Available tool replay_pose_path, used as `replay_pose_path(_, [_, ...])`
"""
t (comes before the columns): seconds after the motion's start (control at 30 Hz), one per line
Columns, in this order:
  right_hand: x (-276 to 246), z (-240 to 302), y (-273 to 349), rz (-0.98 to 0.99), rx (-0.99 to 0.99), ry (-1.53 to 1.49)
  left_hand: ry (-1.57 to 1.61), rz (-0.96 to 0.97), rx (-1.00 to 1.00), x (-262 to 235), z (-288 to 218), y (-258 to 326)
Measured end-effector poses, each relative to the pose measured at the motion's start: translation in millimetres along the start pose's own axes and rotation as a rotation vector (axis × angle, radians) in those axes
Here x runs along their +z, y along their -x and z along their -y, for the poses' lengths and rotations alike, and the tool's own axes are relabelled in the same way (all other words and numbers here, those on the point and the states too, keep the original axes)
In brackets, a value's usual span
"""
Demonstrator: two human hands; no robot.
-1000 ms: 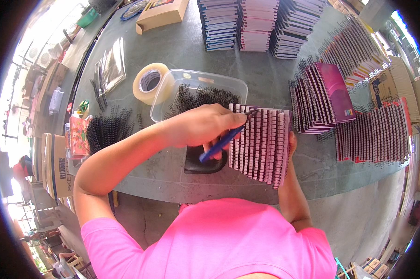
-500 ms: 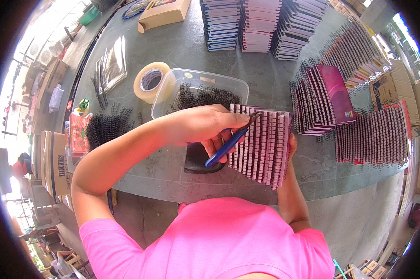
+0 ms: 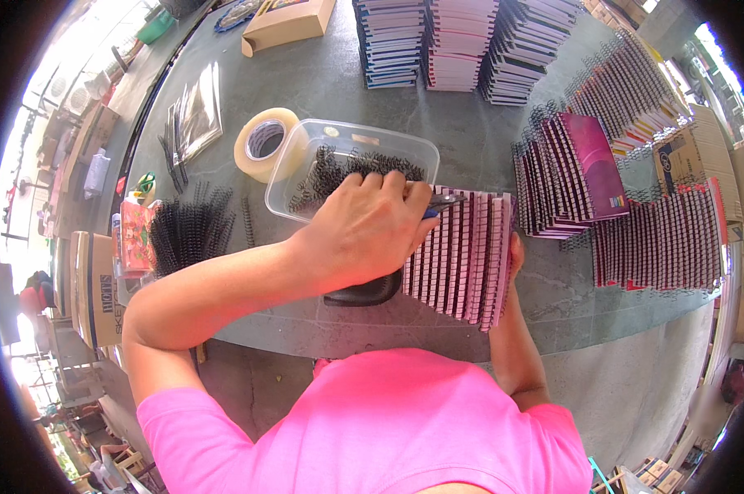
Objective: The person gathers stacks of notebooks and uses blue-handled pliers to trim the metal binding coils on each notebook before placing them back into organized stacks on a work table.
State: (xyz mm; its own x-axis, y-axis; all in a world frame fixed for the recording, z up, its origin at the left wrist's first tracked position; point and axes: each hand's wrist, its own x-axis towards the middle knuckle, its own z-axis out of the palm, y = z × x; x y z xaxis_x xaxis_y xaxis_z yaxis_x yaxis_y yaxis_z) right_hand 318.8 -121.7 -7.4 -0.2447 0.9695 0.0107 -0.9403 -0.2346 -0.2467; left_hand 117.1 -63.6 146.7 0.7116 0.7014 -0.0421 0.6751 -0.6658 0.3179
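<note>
My left hand [image 3: 364, 222] is closed around blue-handled pliers [image 3: 448, 200], back of the hand upward so the handles are mostly hidden. The metal jaws point right, at the far end of a stack of spiral-bound notebooks [image 3: 458, 259] with black coils and pinkish covers. Along the stack's right side my right hand [image 3: 516, 253] grips it, most of the fingers out of sight behind the covers. A clear plastic container [image 3: 425, 148] holding black coil pieces [image 3: 331, 169] stands just beyond the left hand. Under that wrist lies a black padded object [image 3: 364, 292], partly covered.
Further coil-bound notebooks [image 3: 660, 239] and a purple-covered pile [image 3: 590, 169] stand at right. Tall notebook stacks [image 3: 454, 49] rise at the back. Left of the container are a tape roll [image 3: 265, 144], loose black coils [image 3: 191, 230] and clear plastic sleeves [image 3: 199, 115].
My left hand has rolled over, knuckles now up, hiding the blue handles seen before. The plier jaws have shifted slightly left and now point right. My right hand keeps its hold on the stack.
</note>
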Motion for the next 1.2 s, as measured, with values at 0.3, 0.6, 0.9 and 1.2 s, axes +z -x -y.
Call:
replay_pose_path(0.3, [1,-1,-2,0.040,0.003,-0.059,0.996,0.576,-0.289,-25,9,-8])
replay_pose_path(0.6, [-3,0,3,0.001,0.006,-0.002,1.404,0.697,-0.409,-23,10,-13])
replay_pose_path(0.9, [-1,1,2,-0.056,-0.060,0.102,-0.106,-0.094,0.065,-2,-6,-4])
replay_pose_path(1.2, [-4,0,2,-0.043,0.001,-0.009,1.125,0.578,-0.277,-24,2,-13])
